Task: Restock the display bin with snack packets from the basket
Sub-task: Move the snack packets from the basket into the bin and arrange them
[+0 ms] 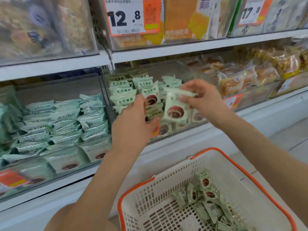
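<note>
At frame centre, the right hand (200, 99) pinches a pale green snack packet (175, 105) printed with a red-brown swirl; the left hand (133, 122) fingers curl round packets in the display bin (183, 129).

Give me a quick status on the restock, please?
Right hand pinches a packet over the bin. Left hand holds packets at the bin's front. More packets left in the basket. Nothing in the way.
</note>
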Tool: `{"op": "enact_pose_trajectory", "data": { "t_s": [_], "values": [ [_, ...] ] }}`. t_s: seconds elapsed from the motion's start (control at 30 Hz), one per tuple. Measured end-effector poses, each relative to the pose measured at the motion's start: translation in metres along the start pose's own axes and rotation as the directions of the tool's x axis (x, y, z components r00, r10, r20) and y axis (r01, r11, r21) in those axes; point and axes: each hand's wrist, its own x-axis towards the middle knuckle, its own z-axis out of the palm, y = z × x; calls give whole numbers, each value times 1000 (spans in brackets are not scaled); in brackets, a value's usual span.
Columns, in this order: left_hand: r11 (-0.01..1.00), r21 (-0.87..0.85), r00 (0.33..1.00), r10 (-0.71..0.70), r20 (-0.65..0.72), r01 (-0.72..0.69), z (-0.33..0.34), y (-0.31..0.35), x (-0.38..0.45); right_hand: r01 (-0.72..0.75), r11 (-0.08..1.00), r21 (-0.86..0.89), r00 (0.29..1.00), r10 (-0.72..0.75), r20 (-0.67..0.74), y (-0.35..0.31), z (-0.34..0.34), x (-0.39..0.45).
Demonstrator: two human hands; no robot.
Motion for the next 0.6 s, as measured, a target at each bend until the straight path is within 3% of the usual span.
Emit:
{"op": "enact_pose_trajectory", "data": {
  "t_s": [0.07,0.13,0.2,0.33,0.6],
  "values": [
    [985,171,1000,-23,0,23,-1,-12,2,58,998,-29,997,-60,-54,-1,6,30],
    [961,277,996,-18,91,-8,4,-21,3,122,984,-129,992,-125,-14,5,21,55],
    [954,296,989,6,150,-50,8,-24,3,157,966,-204,987,-145,71,15,39,72],
    [947,315,992,28,123,-66,10,-26,7,168,964,-207,971,-125,206,35,61,82],
    [952,300,993,28,113,-61,10,-29,7,172,939,-299,970,-108,219,37,58,68]
  ]
}}
